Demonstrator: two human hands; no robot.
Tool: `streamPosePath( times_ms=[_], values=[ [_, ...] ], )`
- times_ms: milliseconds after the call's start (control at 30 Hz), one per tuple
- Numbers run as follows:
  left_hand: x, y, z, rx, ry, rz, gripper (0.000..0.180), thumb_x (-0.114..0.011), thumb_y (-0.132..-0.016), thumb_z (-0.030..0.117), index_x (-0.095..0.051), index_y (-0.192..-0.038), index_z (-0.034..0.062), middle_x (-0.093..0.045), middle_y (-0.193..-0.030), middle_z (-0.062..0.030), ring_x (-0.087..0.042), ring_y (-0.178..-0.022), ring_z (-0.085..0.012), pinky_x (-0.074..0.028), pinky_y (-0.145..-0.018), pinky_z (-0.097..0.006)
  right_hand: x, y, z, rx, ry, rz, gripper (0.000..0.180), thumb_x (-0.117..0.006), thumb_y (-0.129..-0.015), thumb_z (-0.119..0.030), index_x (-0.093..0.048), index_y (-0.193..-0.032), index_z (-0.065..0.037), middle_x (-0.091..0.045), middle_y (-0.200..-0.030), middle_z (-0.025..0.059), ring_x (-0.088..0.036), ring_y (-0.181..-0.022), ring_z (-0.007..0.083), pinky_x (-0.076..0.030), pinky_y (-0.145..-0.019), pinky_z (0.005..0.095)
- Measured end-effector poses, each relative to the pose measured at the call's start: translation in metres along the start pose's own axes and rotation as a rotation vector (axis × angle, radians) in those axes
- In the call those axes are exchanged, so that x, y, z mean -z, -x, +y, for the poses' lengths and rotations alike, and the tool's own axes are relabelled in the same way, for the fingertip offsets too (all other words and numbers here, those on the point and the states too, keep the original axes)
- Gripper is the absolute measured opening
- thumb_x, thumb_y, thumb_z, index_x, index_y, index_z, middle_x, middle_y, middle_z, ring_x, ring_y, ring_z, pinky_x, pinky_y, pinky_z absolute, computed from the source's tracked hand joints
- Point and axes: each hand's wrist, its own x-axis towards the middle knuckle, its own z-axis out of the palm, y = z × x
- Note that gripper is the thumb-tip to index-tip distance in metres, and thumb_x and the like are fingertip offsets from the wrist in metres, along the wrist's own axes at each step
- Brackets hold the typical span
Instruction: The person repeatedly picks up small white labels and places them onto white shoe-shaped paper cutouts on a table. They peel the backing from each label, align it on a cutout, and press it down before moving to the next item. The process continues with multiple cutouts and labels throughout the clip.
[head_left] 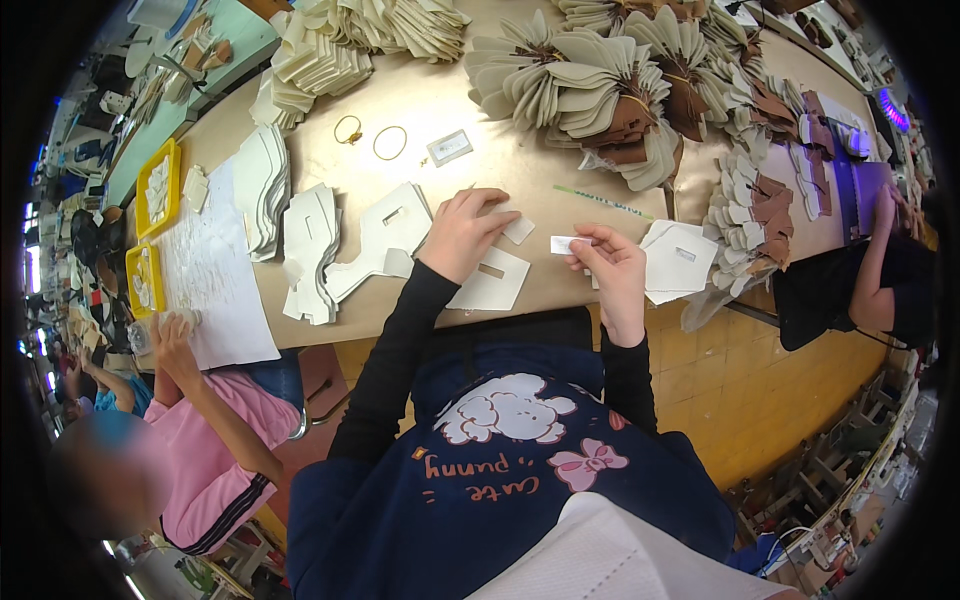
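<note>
Head view: right hand (610, 268) pinching small white strip (562, 244) at fingertips; left hand (462, 232) pressing flat white cutout (497, 282) near table edge (520, 312), bare tabletop beyond.

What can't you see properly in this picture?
- Head view: what lies under the left hand on the white cut-out piece; the hand covers it.
- The small white strip in the right hand: too small to tell any detail.
- The far end of the table: bent and cut off by the dark fisheye rim.
- The fanned beige pieces: overlapping, so they can't be counted.
</note>
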Motion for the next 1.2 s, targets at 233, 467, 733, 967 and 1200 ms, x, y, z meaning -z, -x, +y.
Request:
streamPosePath(
  times_ms=[233, 467, 733, 967, 1200],
  values=[
    [0.008, 0.024, 0.012, 0.142, -0.021, 0.02, 0.03, -0.069, -0.087, 0.011, -0.073, -0.116, 0.0109, -0.064, -0.121, -0.0071, -0.058, -0.114, -0.0287, -0.046, -0.097, -0.04, 0.006, -0.005, 0.008, -0.011, 0.145, -0.051, 0.028, -0.067, -0.092, 0.0, -0.067, -0.12, 0.006, -0.068, -0.096, 0.0051, -0.065, -0.085, 0.0097, -0.051, -0.078, 0.0215],
    [0.005, 0.007, 0.003, -0.003, 0.06, 0.049, 0.028, -0.066, -0.088, 0.008, -0.068, -0.116, 0.0086, -0.064, -0.122, -0.0057, -0.058, -0.115, -0.0273, -0.043, -0.1, -0.04, -0.003, -0.008, 0.011, 0.092, 0.213, -0.097, 0.019, -0.067, -0.092, 0.0, -0.068, -0.11, 0.006, -0.067, -0.099, 0.0037, -0.064, -0.089, 0.0095, -0.051, -0.08, 0.0213],
    [0.004, -0.009, 0.003, 0.083, 0.008, -0.009, 0.019, -0.069, -0.088, 0.014, -0.069, -0.107, 0.0114, -0.062, -0.099, -0.0049, -0.059, -0.095, -0.0252, -0.046, -0.085, -0.038, -0.005, -0.003, 0.005, 0.047, 0.211, -0.043, 0.015, -0.066, -0.094, -0.001, -0.066, -0.107, 0.005, -0.068, -0.092, 0.0043, -0.065, -0.083, 0.0084, -0.051, -0.076, 0.0209],
    [0.001, 0.009, 0.006, 0.36, 0.165, 0.027, 0.013, -0.068, -0.088, 0.013, -0.067, -0.101, 0.0126, -0.061, -0.096, -0.0034, -0.059, -0.096, -0.0243, -0.044, -0.084, -0.039, -0.002, -0.005, 0.004, 0.022, 0.219, -0.054, 0.015, -0.068, -0.094, -0.003, -0.067, -0.106, 0.006, -0.068, -0.091, 0.0044, -0.066, -0.081, 0.0086, -0.052, -0.075, 0.0205],
    [0.012, 0.018, 0.002, 0.112, -0.096, 0.152, 0.017, -0.066, -0.08, 0.004, -0.073, -0.092, 0.0132, -0.062, -0.097, 0.0006, -0.059, -0.099, -0.0215, -0.043, -0.093, -0.04, -0.024, -0.017, 0.009, 0.022, 0.171, -0.104, 0.015, -0.069, -0.093, -0.004, -0.067, -0.104, 0.005, -0.069, -0.089, 0.005, -0.066, -0.078, 0.009, -0.052, -0.072, 0.0209]
  ],
)
